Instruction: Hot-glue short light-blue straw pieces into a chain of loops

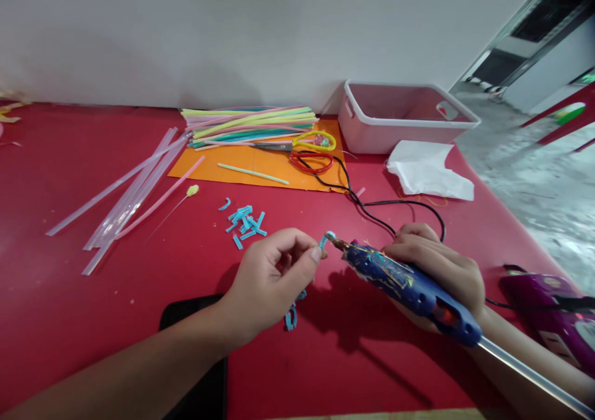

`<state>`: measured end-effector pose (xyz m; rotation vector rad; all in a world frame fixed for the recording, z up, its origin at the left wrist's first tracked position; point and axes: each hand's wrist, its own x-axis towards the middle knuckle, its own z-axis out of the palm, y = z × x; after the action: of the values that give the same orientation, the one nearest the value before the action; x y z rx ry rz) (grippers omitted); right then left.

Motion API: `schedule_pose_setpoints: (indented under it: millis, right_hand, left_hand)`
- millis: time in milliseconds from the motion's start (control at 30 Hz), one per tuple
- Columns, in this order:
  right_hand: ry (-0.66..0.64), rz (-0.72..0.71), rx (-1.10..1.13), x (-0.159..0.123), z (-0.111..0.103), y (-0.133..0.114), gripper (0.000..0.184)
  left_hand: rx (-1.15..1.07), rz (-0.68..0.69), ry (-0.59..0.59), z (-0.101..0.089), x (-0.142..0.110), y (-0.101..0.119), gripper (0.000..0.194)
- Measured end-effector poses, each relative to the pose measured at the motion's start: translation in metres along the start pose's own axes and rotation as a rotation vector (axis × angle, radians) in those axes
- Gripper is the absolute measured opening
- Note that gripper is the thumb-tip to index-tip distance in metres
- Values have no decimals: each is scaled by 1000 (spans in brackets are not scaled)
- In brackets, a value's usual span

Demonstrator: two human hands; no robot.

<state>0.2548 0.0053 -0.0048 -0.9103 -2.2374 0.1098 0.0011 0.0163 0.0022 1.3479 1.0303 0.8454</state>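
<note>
Head view, looking down on a red tabletop (116,321). Left arm enters from the lower left, forearm slanting up and rightward over a flat black object (190,308). Left hand (274,277): thumb and index fingertips pinched on a short, curved light-blue fuzzy strip (322,243), the other fingers curled in toward the palm

Right forearm comes in from the lower right; right hand (437,265) is grasping a blue plastic glue gun (404,284), knuckles up, fingers bent along its far side. Trigger finger hidden, cannot tell whether it presses. Gun slants down toward the rear, its brownish nozzle (339,243) at the upper end of the strip, a whitish blob there. A clear rod (525,370) runs out of the gun's back

The strip sits between the two hands, above the table. Near the left hand, a loose heap of short cut light-blue pieces (245,222); a few more blue pieces (290,318) lie just below that hand. Farther back, red-and-yellow-handled scissors (313,160) rest on an orange sheet (264,166), beside a bundle of multicoloured fuzzy stems (251,126)
</note>
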Motion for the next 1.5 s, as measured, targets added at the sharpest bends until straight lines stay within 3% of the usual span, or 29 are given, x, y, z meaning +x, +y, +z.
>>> schedule_pose_setpoints:
  millis: [1500]
  right_hand:
    - [-26,-40,42,-5,2,5,17]
  left_hand:
    - [-12,55,2,-1,0,-3,20]
